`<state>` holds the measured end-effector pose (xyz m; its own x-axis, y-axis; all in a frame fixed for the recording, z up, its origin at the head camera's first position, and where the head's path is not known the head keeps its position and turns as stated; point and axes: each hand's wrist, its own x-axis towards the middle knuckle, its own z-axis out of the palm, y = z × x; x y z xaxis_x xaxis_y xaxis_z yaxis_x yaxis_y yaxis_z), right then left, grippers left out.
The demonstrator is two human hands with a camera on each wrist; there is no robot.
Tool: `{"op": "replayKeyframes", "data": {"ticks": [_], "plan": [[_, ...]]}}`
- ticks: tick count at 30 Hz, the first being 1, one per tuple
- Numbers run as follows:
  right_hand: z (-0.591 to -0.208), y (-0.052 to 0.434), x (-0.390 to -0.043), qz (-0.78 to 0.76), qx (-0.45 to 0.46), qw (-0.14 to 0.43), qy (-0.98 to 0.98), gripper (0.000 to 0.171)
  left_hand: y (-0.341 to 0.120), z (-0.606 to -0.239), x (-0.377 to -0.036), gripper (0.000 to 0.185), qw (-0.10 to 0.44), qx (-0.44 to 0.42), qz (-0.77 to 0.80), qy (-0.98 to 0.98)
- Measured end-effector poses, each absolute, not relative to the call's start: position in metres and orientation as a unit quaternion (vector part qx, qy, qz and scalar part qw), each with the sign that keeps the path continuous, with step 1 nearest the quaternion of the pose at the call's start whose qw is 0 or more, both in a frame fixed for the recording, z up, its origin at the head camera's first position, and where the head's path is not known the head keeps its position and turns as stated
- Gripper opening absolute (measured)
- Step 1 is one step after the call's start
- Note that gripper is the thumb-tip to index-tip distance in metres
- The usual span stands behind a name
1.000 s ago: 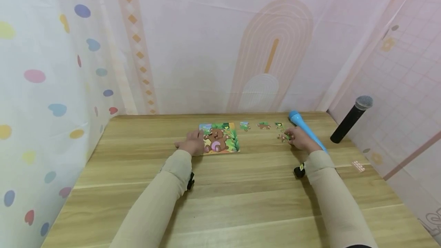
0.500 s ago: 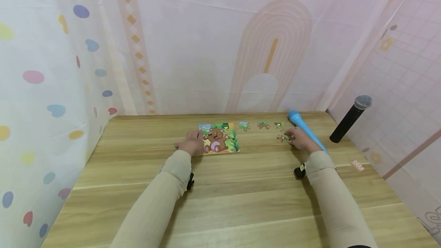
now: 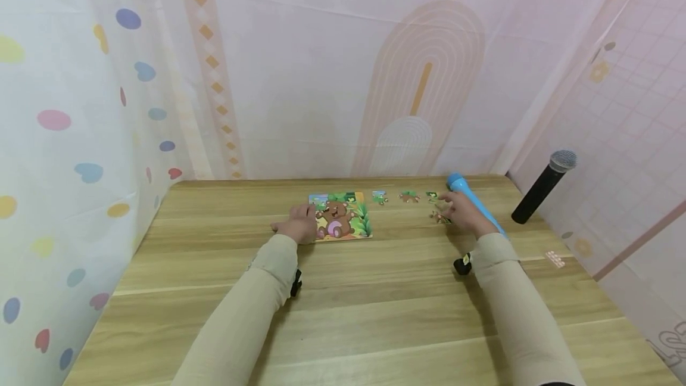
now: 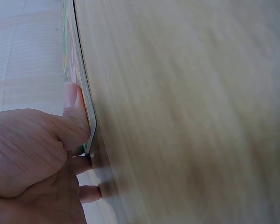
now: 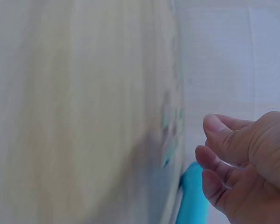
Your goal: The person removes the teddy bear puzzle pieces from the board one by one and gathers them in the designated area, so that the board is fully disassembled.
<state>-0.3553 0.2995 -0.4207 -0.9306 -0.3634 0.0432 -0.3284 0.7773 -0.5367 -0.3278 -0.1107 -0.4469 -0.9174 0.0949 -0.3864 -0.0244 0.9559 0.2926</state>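
Observation:
In the head view, a puzzle board (image 3: 348,224) with a brown bear picture lies flat on the wooden table. My left hand (image 3: 302,224) rests on its left side. The left wrist view has the thumb (image 4: 73,109) pressing the board's face near the edge, while other fingers reach down to the table. My right hand (image 3: 462,213) hovers just over a brown and green puzzle piece (image 3: 438,217), its fingers loosely bent. Nothing shows between thumb and fingers in the right wrist view. Right by the fingertips lies another green piece (image 3: 432,197).
Two more loose pieces, a blue-green one (image 3: 380,198) and a brown one (image 3: 409,197), lie right of the board. A blue toy microphone (image 3: 477,200) lies beyond the right hand, with a black microphone (image 3: 541,192) farther right. A patterned curtain (image 3: 300,76) hangs behind the table.
My right hand has lifted off the brown and green piece and shifted slightly away from me and left. The left hand and board have stayed put.

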Motion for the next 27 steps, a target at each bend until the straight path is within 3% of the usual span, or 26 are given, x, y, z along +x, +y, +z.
{"op": "replayKeyframes", "data": {"ticks": [11, 27], "plan": [[-0.413, 0.232, -0.362, -0.265, -0.251, 0.029, 0.931, 0.039, -0.111, -0.445, -0.328, 0.078, 0.211, 0.016, 0.147, 0.966], [-0.418, 0.131, -0.361, -0.274, -0.306, 0.110, 0.905, 0.042, -0.109, -0.437, -0.317, 0.064, 0.186, 0.023, 0.184, 0.965]]}}
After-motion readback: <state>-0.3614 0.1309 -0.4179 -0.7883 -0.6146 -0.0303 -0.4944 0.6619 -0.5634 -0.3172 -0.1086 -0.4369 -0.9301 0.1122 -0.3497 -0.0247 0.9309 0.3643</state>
